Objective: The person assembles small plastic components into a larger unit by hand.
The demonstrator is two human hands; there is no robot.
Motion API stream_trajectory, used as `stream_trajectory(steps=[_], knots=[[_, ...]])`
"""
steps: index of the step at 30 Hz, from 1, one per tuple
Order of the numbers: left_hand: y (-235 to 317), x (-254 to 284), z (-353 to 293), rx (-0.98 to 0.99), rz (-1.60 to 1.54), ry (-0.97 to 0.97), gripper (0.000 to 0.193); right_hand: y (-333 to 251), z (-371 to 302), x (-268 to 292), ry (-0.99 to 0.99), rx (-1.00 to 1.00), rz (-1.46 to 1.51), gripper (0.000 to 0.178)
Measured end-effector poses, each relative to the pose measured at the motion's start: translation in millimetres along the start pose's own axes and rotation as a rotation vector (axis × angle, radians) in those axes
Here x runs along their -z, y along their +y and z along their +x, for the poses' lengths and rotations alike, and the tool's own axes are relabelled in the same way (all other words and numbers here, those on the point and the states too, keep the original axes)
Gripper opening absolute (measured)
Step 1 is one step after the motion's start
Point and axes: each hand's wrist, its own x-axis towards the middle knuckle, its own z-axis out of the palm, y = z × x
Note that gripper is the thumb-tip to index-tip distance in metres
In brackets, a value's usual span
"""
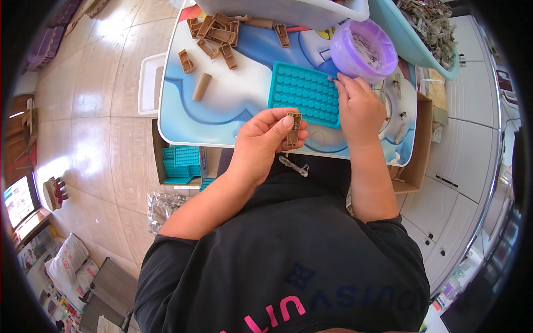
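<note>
My left hand (256, 139) grips a small brown plastic casing (294, 130) between thumb and fingers, hollow side up, over the near edge of the table. My right hand (362, 108) is at the right edge of a teal tray (271, 91) with rows of round bumps or discs. Its thumb and fingertips are pinched together near the tray's far right corner, with a tiny purplish bit at the tips that I cannot make out. Just beyond that hand stands a purple tub (340, 54) with small pale pieces inside.
Brown casings (222, 36) lie heaped at the table's far left, near a tan cylinder (202, 87). A white bin (294, 12) and a light-teal basin (413, 41) stand at the back. Left below the table, a box (161, 161) holds teal trays. White cabinets (472, 122) line the right.
</note>
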Motion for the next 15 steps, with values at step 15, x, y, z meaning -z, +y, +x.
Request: stream_trajectory(steps=[15], knots=[[-0.8, -1.4, 4.9, -0.017, -0.037, 0.001, 0.026, -41.3, -19.9, 19.0, -0.093, 0.178, 0.611, 0.013]])
